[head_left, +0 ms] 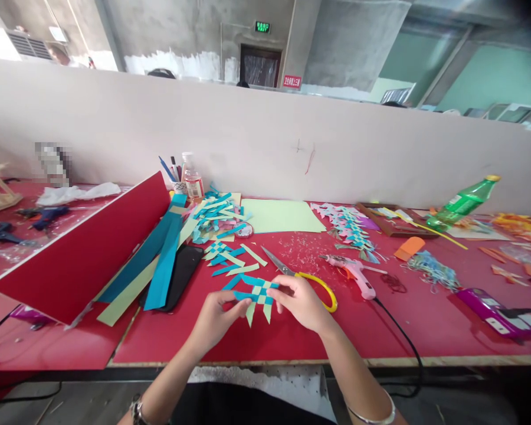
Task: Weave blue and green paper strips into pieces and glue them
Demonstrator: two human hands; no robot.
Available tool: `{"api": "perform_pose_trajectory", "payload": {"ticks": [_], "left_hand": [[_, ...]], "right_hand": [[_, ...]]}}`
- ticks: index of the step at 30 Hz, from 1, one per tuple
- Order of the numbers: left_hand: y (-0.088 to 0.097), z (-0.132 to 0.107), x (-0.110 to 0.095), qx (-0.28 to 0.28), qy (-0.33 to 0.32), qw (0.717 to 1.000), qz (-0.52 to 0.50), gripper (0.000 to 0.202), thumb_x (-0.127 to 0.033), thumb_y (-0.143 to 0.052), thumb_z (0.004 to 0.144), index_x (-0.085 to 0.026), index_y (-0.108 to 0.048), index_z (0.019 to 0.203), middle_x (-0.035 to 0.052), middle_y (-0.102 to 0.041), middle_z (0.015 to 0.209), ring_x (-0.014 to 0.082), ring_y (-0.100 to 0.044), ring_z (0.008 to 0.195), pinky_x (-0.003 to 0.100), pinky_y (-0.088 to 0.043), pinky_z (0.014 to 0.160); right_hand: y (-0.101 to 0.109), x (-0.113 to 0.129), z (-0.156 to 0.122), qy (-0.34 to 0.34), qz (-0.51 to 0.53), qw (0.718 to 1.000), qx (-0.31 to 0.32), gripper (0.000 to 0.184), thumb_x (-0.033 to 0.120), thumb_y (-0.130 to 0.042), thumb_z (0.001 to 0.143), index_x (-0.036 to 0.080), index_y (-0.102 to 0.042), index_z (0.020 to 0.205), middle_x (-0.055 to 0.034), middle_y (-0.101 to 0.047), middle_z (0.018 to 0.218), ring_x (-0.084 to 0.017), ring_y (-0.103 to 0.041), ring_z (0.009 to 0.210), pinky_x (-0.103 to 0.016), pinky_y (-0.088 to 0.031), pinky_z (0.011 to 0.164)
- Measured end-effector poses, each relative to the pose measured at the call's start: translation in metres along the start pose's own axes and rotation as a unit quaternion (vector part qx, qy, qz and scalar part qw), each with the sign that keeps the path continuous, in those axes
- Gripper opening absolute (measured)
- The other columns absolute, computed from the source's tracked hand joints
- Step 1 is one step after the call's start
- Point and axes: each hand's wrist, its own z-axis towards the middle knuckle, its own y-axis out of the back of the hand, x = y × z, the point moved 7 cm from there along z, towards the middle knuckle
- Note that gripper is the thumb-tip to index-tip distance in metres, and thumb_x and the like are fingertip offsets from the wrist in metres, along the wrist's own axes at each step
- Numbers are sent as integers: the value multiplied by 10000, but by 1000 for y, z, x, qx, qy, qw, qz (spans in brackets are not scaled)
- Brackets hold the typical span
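Between my two hands is a small woven piece of blue and pale-green paper strips (260, 290), raised over the red table. My left hand (219, 319) pinches a blue strip end at its left side. With thumb and fingers, my right hand (298, 298) grips its right edge. Pale-green pointed ends hang down from the weave. Just behind lie scissors (321, 285) with yellow handles, their blades spread a little and pointing away to the left. Another checkered woven paper piece (219, 251) rests with loose strips beyond my left hand.
A pink glue gun (351, 271) with a black cord lies to the right, near a purple power strip (491, 313). Long paper strips (163, 260) cover a black phone (186, 271) beside a red upright board (88, 248). A green bottle (462, 203) leans at the back right.
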Motion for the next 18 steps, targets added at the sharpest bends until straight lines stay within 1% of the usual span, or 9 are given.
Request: {"api": "perform_pose_trajectory", "payload": {"ticks": [2,3,6,8,9,11,13,15,18], "left_hand": [[8,2,3,-6,6,1000,-29,304,-396,-498,749,-163,-632,606,26,-630,587,153,-567,593,235,-441,609],[14,3,6,-20,15,998,-51,312,-410,-477,758,-163,-644,665,33,-639,631,160,-575,631,243,-445,639],[25,8,15,-40,62,988,-134,418,-457,-350,808,-172,-606,974,67,-640,911,176,-587,792,279,-441,748],[21,14,15,8,85,981,-174,440,-457,-345,812,-192,-525,1114,76,-587,1058,179,-580,853,298,-429,794],[16,16,13,41,88,978,-184,434,-444,-396,796,-199,-504,1138,76,-578,1072,181,-576,866,299,-426,798],[9,22,6,95,83,973,-194,414,-392,-525,733,-190,-526,1094,68,-607,983,183,-573,845,284,-436,761],[11,28,4,95,79,972,-198,329,-359,-586,688,-171,-572,958,39,-623,819,163,-573,758,247,-440,678],[23,35,6,44,80,977,-192,255,-370,-595,675,-166,-571,826,4,-598,692,131,-555,652,214,-423,604],[57,41,15,-52,83,985,-143,253,-404,-599,661,-170,-550,744,-23,-566,600,107,-519,568,190,-390,543]], "right_hand": [[7,-1,2,8,21,1000,-12,209,365,-499,773,168,-571,773,32,-517,532,-96,-510,495,-215,-415,507],[10,1,3,22,29,999,-18,194,353,-505,772,172,-573,787,17,-549,587,-107,-538,542,-229,-437,542],[13,16,6,103,20,994,-23,142,310,-528,768,194,-606,792,-41,-600,846,-146,-575,791,-280,-464,706],[9,28,10,155,-5,988,-13,120,274,-523,776,218,-630,782,-47,-573,976,-156,-544,920,-305,-440,800],[5,33,13,172,-17,985,-8,122,255,-517,782,231,-637,783,-42,-556,1008,-154,-533,943,-309,-433,819],[-2,41,20,197,-35,980,1,148,215,-499,791,250,-642,787,-27,-525,1040,-139,-527,944,-302,-431,826],[-6,47,31,217,-52,975,6,179,179,-484,794,265,-637,827,-14,-508,1051,-125,-517,953,-286,-426,834],[-9,48,43,226,-75,971,13,246,151,-448,804,278,-601,948,-9,-509,1066,-115,-500,987,-273,-412,854],[-13,32,67,206,-127,970,28,345,180,-389,830,271,-474,1152,-29,-507,1122,-119,-474,1041,-279,-397,876]]}}
